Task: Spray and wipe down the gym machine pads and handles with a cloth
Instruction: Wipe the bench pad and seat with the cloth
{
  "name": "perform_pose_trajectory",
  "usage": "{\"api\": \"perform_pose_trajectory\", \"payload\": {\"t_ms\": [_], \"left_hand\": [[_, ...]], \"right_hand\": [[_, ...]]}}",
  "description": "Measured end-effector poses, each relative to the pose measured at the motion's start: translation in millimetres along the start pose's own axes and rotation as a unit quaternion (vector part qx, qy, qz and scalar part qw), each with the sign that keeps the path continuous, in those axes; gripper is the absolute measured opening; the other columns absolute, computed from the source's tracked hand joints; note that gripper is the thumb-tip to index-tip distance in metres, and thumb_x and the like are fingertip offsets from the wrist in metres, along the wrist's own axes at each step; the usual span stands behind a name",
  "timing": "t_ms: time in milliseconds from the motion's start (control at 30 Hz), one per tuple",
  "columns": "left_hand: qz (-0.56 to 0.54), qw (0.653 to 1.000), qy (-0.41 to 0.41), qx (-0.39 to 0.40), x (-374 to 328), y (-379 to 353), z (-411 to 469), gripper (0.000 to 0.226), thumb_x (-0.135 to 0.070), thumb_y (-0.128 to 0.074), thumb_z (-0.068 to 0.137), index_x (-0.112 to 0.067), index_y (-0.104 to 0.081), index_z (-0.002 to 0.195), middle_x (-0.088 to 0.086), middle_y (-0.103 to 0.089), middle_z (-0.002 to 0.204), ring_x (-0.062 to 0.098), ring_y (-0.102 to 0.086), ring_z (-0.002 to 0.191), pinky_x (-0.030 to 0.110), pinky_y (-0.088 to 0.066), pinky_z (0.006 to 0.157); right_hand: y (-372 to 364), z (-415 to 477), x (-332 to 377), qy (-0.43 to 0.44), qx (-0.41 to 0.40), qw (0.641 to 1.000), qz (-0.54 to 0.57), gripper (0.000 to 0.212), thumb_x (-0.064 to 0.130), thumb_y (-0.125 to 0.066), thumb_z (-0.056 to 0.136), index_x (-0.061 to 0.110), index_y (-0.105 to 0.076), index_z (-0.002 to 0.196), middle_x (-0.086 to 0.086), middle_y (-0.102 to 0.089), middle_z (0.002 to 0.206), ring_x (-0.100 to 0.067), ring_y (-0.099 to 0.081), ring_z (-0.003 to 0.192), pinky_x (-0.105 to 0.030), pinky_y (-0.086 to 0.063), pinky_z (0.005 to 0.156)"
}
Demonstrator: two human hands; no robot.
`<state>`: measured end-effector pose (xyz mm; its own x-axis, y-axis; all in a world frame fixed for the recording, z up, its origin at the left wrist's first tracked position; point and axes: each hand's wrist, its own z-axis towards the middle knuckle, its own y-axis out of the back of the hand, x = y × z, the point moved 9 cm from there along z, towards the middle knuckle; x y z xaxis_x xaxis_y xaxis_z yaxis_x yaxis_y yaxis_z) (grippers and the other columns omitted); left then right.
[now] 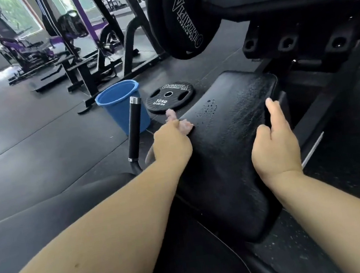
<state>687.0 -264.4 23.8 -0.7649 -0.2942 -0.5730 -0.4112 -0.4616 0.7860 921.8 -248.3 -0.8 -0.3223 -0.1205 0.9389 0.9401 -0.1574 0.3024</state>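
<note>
Gym floor (26, 138) is dark rubber matting, and the main thing here is the machine's long black pad (228, 143), which runs away from the camera and takes up the middle of the shot. A big plate (183, 14) hangs on the machine above its far end.

A blue bucket (119, 103) stands on the floor just left of the pad, near enough to reach without getting up, so I'd guess that's why it's parked there. Can't see what's in it. A 10 kg plate (169, 97) lies flat beside it. The black handle (135, 128) sticks up between the bucket and the pad's left edge, and going by the task it's due a wipe too.

Right hand (274, 146) sits on the pad's right edge. One finger lies straight along the top and the rest drop over the side, so I can't tell if it's really gripping. It looks like a brace, something to lean on while the other arm works.

Left hand (172, 146) is closed round a bunched pinkish cloth (182, 125) and pressing it on the pad's left edge. A bit pokes out past the knuckles and a tail hangs under the wrist. A balled-up cloth puts more pressure down than a flat one, which fits scrubbing.

Droplets (208, 112) bead on the pad just ahead of the cloth, so the far half looks sprayed but not wiped yet. No spray bottle in view.
</note>
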Motion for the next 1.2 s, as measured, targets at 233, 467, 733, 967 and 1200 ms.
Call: {"api": "perform_pose_trajectory", "payload": {"t_ms": [233,467,733,967,1200], "left_hand": [[0.037,0.933,-0.343,0.104,-48.4,-15.5,-52.4,0.068,-0.003,-0.03,0.078,-0.016,-0.052,0.142,0.003,-0.05,0.147,0.02,-0.042,0.134,0.018,-0.021,0.112],[-0.102,0.993,0.054,-0.028,-0.6,-30.2,26.6,0.039,-0.027,-0.044,0.098,-0.029,-0.059,0.134,0.001,-0.064,0.127,0.024,-0.051,0.126,0.032,-0.041,0.104],[-0.025,0.966,-0.241,0.089,-11.9,-8.8,-42.1,0.053,0.008,-0.045,0.097,-0.016,-0.049,0.144,-0.012,-0.047,0.139,0.008,-0.043,0.135,0.006,-0.025,0.105],[-0.067,0.997,-0.039,-0.029,29.0,-7.4,36.6,0.031,-0.028,-0.046,0.103,-0.025,-0.064,0.128,-0.015,-0.058,0.134,0.004,-0.047,0.129,0.019,-0.027,0.103],[-0.076,0.935,-0.329,0.108,-54.3,-35.4,-98.7,0.055,0.003,-0.037,0.084,-0.011,-0.063,0.131,-0.012,-0.057,0.132,-0.008,-0.046,0.125,0.015,-0.024,0.113]], "right_hand": [[0.2,0.1,-0.1,0.003,0.005,1.0,0.007,0.057,0.011,-0.033,0.1,0.029,-0.028,0.154,0.012,-0.019,0.163,-0.004,-0.019,0.147,-0.008,-0.011,0.104],[-0.4,0.2,-0.2,-0.001,0.002,1.0,0.014,0.058,0.012,-0.032,0.1,0.033,-0.026,0.154,0.016,-0.017,0.162,-0.001,-0.018,0.146,-0.012,-0.012,0.105],[-0.7,-0.9,0.9,-0.009,0.006,1.0,0.016,0.058,0.012,-0.032,0.1,0.034,-0.026,0.154,0.018,-0.017,0.162,0.0,-0.018,0.145,-0.012,-0.012,0.106],[-0.4,1.2,-0.6,-0.009,0.003,0.999,0.035,0.057,0.014,-0.031,0.1,0.036,-0.028,0.153,0.02,-0.018,0.161,0.002,-0.018,0.145,-0.012,-0.013,0.105],[1.9,2.3,-2.0,-0.019,0.002,0.998,0.059,0.054,0.01,-0.032,0.101,0.031,-0.035,0.151,0.012,-0.028,0.16,-0.004,-0.024,0.145,-0.009,-0.016,0.107]]}}
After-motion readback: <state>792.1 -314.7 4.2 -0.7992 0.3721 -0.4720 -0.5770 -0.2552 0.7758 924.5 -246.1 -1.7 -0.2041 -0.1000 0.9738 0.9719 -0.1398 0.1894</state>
